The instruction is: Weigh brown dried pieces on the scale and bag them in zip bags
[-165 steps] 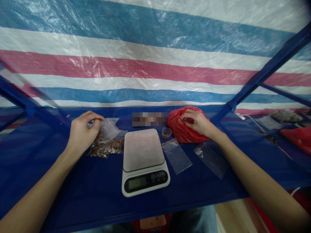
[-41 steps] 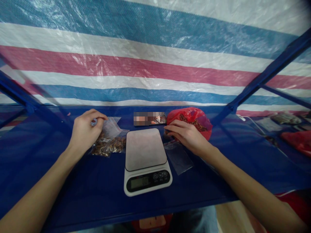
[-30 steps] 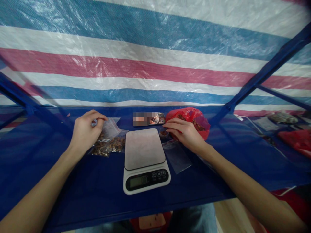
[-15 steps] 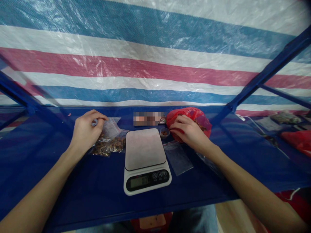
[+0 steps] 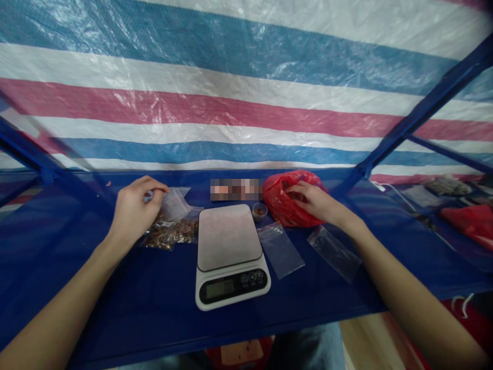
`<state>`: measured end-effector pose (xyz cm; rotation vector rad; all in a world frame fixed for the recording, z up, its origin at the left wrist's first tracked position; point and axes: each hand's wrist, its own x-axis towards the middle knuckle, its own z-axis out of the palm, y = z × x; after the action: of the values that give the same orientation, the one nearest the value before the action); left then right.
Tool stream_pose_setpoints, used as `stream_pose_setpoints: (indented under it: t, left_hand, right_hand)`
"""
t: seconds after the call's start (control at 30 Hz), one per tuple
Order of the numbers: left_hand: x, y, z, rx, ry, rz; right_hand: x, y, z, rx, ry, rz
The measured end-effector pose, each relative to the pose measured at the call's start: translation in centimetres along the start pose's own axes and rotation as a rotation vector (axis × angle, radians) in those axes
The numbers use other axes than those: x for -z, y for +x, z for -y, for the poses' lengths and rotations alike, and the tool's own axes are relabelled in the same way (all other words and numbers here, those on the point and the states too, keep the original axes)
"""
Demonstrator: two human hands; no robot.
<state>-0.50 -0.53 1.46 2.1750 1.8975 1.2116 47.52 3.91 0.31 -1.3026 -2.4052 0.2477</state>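
Note:
My left hand pinches the top of a clear zip bag holding brown pieces, lying left of a white digital scale. My right hand reaches into the mouth of a red plastic bag, fingers curled inside it; what they grip is hidden. A small cup with brown pieces stands between the scale and the red bag. Two empty clear zip bags lie flat to the right of the scale.
Everything sits on a blue shelf backed by a striped tarp. A blue frame bar slants up at right. Another red bag and cables lie far right. A blurred card lies behind the scale.
My right hand moved from the small cup beside the scale back right into the red bag, uncovering the second empty bag. My left hand stayed on the filled bag.

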Motion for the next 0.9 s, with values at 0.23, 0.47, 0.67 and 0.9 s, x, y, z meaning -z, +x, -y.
stream_pose_setpoints:
  t: [0.23,0.47,0.67,0.9]
  left_hand:
    - [-0.1,-0.1,0.2,-0.018,-0.018,-0.012]
    - [0.1,0.0,0.1,0.009,-0.012,0.012]
    - [-0.1,0.0,0.5,-0.015,-0.003,0.0]
    - [-0.1,0.0,0.8,-0.025,-0.026,-0.024]
  right_hand:
    - [0.0,0.0,0.4,0.052,0.056,0.03]
    - [0.5,-0.4,0.6,0.087,0.077,0.172]
    - [-0.4,-0.3,0.5,0.105,-0.047,0.115]
    - [-0.7,-0.6,0.0,0.075,-0.046,0.032]
